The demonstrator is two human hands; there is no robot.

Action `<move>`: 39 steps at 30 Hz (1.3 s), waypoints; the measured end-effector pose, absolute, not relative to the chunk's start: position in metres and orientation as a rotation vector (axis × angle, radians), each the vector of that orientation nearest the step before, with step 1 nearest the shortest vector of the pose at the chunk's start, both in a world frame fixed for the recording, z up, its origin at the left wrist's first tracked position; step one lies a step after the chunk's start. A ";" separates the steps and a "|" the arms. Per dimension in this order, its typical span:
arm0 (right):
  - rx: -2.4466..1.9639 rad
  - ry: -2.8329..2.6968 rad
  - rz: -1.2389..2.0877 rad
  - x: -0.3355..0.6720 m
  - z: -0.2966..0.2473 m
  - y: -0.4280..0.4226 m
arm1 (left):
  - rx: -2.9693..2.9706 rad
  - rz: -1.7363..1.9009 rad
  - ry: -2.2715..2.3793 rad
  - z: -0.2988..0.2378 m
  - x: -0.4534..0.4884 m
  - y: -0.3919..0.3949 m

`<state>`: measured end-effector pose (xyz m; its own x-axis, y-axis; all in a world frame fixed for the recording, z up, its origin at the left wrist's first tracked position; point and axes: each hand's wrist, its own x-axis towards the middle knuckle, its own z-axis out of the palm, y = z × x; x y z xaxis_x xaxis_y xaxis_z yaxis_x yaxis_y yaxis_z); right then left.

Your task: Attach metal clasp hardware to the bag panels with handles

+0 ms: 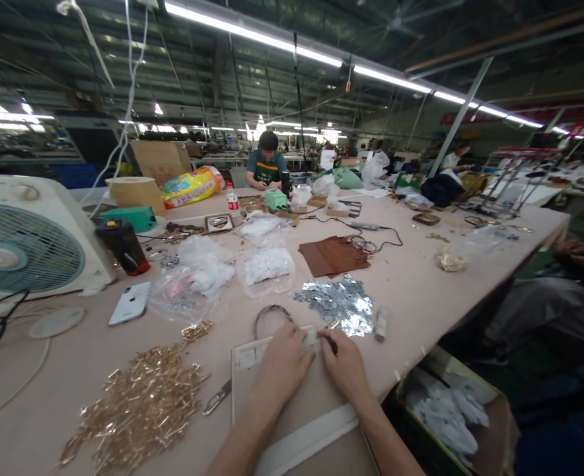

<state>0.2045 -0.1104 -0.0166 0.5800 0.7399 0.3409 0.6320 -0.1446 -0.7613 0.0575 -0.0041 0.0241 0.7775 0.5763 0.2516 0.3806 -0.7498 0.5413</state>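
A flat beige bag panel [245, 390] lies in front of me, with a braided handle [272, 309] looping from its far edge and a white strip [312, 436] across its near part. My left hand [286, 360] rests on the panel's far part, thumb apart from the fingers. Beside it, my right hand [342, 362] is closed in a pinch at the far right corner; whatever is between the fingertips is too small to make out. A strap end with a metal buckle [217, 398] sticks out at the panel's left. Thin silvery metal plates [339, 301] lie beyond my hands.
Gold-coloured metal pieces [141, 403] are heaped at left, near a phone [129, 304], a dark bottle [123, 248] and a fan [29, 241]. Brown leather pieces [329, 256] lie farther back. A box of plastic bags [445, 410] stands below the right edge. Another person [267, 162] sits opposite.
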 end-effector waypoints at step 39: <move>-2.129 -0.814 -0.572 0.366 -0.039 -0.148 | 2.613 0.507 0.880 0.021 0.079 -0.010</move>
